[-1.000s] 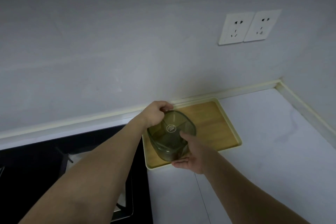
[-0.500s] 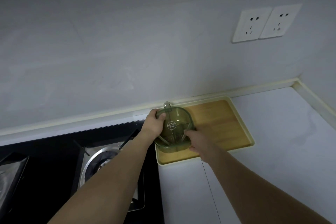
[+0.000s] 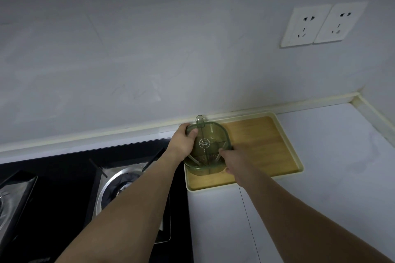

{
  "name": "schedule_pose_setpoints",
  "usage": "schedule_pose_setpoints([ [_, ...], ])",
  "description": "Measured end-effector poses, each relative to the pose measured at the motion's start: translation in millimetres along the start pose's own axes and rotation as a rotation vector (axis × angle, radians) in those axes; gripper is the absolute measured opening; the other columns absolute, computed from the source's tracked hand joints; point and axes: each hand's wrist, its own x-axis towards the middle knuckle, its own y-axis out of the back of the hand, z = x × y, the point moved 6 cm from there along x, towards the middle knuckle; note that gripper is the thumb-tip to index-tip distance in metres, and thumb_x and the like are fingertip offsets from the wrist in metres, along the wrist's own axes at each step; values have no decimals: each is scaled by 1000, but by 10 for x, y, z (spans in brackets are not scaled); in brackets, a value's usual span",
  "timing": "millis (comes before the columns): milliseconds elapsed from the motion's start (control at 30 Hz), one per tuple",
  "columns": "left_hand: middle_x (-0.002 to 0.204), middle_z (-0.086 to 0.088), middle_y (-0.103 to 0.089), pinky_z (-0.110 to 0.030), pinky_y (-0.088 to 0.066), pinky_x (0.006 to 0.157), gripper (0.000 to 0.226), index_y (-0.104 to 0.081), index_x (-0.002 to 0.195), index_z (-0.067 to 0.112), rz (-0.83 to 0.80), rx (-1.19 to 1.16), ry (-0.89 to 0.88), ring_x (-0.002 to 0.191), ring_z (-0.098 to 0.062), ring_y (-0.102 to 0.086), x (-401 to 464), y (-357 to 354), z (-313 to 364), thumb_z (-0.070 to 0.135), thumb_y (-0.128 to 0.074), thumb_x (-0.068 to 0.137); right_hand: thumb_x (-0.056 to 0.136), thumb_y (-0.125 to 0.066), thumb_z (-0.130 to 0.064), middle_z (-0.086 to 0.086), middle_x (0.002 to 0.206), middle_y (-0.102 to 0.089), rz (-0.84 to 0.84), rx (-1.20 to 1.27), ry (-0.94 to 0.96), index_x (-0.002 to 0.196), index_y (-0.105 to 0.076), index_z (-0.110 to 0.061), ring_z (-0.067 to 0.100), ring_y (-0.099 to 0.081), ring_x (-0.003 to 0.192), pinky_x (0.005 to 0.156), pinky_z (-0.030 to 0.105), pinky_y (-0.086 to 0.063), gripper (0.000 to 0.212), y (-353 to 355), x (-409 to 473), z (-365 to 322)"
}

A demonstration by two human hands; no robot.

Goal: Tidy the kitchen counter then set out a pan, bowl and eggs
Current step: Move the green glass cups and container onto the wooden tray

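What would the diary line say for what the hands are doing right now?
left hand: grips green container | right hand: holds its other side | container: on left end of wooden tray | stove: beside tray

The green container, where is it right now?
Head view: the green container sits on the left end of the wooden tray, beside the stove, held between both hands.

gas hob (image 3: 119, 186), two wall sockets (image 3: 320, 24)

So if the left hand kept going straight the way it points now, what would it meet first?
Probably the grey tiled wall. The left hand grips the translucent green divided container on the wooden tray with cream rim, pointing toward the backsplash just behind; depth there is hard to judge.
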Motion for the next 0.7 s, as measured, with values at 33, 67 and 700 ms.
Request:
schedule_pose_setpoints([
  [33, 122, -5, -61, -30, -47, 89, 39, -46, 136, 20, 8, 18, -4, 106, -22, -60, -7, -5, 19, 32, -48, 99, 96, -53, -23, -2, 81, -51, -3, 1, 6, 110, -55, -13, 22, -55, 96, 100, 43, -46, 18, 3, 10, 7],
  [67, 123, -5, -60, -29, -46, 88, 39, -46, 136, 19, 16, 29, -3, 107, -22, -59, -22, -8, 33, 32, -48, 99, 96, -53, -23, -2, 82, -51, -3, 10, 8, 114, -55, -11, 20, -53, 92, 99, 43, -46, 22, 3, 21, 15],
  [700, 149, -4, -37, -29, -29, 109, 52, -34, 146, 15, 183, 192, -165, 135, -20, -38, -213, 117, 88, 35, -45, 100, 99, -47, -33, 5, 104, -51, 41, -120, 148, 133, -43, -6, 21, -55, 96, 79, 32, -41, 44, 132, -76, -46],
])
